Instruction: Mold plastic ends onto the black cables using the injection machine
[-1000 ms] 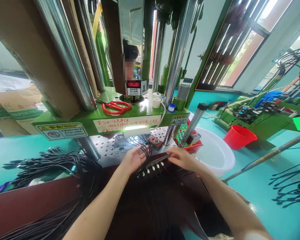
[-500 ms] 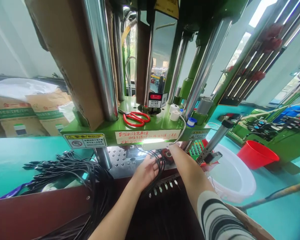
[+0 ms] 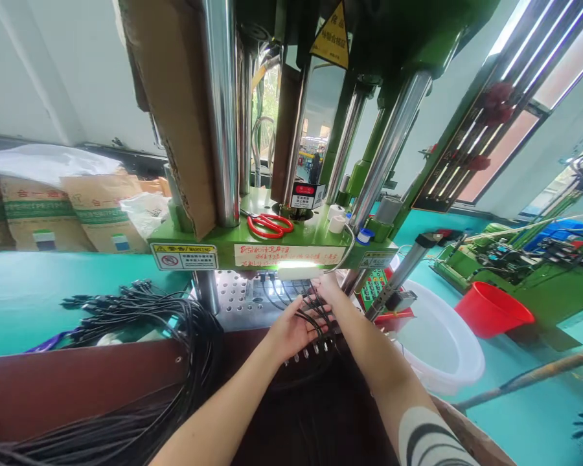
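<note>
My left hand (image 3: 294, 331) is palm up in front of the green press, its thumb and curled fingers round a bunch of thin black cables (image 3: 311, 312). Several of these cables run back to dark plugs (image 3: 267, 277) at the metal mould plate under the lamp. Close by on the right, my right hand (image 3: 327, 288) reaches in at the far end of the cables. Its fingers are mostly hidden behind the lamp bar (image 3: 298, 273), so their grip does not show. Silvery cable ends (image 3: 315, 349) stick out in a row below my left hand.
Red-handled scissors (image 3: 271, 225) and white rolls (image 3: 337, 224) lie on the press ledge. A thick cable bundle (image 3: 201, 343) hangs over the bench edge at left. Steel columns (image 3: 222, 129) flank the work area. A white tub (image 3: 459, 369) and red bucket (image 3: 495, 310) stand right.
The view has shifted a little. The cables have spread from my left hand toward the mould, where plugs now show. My right hand, hidden behind the lamp before, has come partly into sight.
</note>
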A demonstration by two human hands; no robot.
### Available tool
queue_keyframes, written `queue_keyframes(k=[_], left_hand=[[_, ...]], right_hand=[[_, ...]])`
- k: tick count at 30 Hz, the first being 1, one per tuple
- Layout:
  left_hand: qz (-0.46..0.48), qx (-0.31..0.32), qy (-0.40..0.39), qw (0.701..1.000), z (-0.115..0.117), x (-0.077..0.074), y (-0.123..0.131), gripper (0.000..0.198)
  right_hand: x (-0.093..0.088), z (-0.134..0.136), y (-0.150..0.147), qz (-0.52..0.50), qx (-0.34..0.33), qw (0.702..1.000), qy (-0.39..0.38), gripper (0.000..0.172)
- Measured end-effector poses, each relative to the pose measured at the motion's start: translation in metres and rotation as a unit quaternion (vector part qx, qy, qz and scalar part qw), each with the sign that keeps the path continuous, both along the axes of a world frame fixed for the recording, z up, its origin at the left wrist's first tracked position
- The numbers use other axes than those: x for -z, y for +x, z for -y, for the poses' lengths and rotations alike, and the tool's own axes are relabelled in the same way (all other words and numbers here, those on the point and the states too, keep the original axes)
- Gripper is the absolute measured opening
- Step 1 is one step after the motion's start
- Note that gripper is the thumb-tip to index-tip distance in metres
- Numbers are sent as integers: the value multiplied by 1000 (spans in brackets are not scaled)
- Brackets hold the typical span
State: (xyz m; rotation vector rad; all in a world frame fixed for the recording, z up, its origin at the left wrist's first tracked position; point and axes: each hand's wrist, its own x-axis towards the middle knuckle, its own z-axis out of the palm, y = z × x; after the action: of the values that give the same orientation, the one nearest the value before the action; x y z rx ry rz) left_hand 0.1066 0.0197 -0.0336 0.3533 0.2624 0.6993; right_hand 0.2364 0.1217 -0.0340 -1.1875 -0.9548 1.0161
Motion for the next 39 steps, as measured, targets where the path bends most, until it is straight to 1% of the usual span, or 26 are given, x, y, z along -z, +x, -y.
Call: queue_keyframes(k=[3, 7, 12, 16, 20, 22, 26, 28, 29, 31, 32, 33, 34, 35, 36, 37, 38, 39], left_hand=[[-24, -33, -7, 999, 19, -2, 13, 24], [-32, -64, -33, 997, 42, -11, 23, 11], [-28, -69, -93, 993, 62, -22, 19, 21], [-18, -24, -100, 994, 91, -22, 3, 23], [-7, -2, -83, 996, 118, -17, -17, 19], [-14, 17, -63, 998, 128, -13, -20, 16], [-65, 78, 8, 995, 145, -7, -18, 14], [-60, 83, 34, 994, 146, -12, -27, 14], [-50, 74, 42, 995, 144, -19, -36, 15], [-26, 22, 58, 998, 131, -41, -69, 16], [-15, -36, 75, 996, 120, -56, -90, 17], [-5, -120, 102, 988, 107, -72, -114, 19], [-11, -213, 125, 969, 91, -87, -139, 19], [-19, -319, 143, 937, 73, -99, -164, 19], [-41, -418, 155, 894, 54, -107, -188, 20], [-86, -498, 151, 850, 34, -110, -210, 22], [-160, -576, 133, 790, 14, -108, -228, 23], [-263, -638, 111, 716, -3, -101, -244, 23]], right_hand=[[2, 21, 0, -3, 14, 1000, -25, 22], [-4, 48, 2, 2, 36, 999, -24, 13], [-9, 63, -1, 4, 82, 996, -30, 12], [-11, 69, 3, -7, 96, 994, -43, 11], [-15, 76, 7, -15, 82, 995, -49, 11], [-16, 80, 3, -14, 73, 996, -45, 11], [-14, 81, -11, -12, 63, 997, -36, 10], [-12, 79, -11, -7, 60, 998, -33, 12], [-11, 79, -8, -2, 57, 998, -33, 13], [-8, 79, 2, 13, 50, 998, -37, 15], [-6, 79, 9, 22, 45, 998, -41, 16], [-4, 81, 15, 32, 40, 998, -44, 17], [-1, 83, 22, 43, 33, 997, -48, 19], [1, 85, 29, 56, 23, 997, -53, 21], [4, 88, 35, 70, 9, 996, -58, 23], [6, 91, 41, 85, -9, 994, -63, 26], [8, 94, 47, 102, -31, 992, -69, 28], [9, 97, 52, 121, -56, 988, -74, 29]])
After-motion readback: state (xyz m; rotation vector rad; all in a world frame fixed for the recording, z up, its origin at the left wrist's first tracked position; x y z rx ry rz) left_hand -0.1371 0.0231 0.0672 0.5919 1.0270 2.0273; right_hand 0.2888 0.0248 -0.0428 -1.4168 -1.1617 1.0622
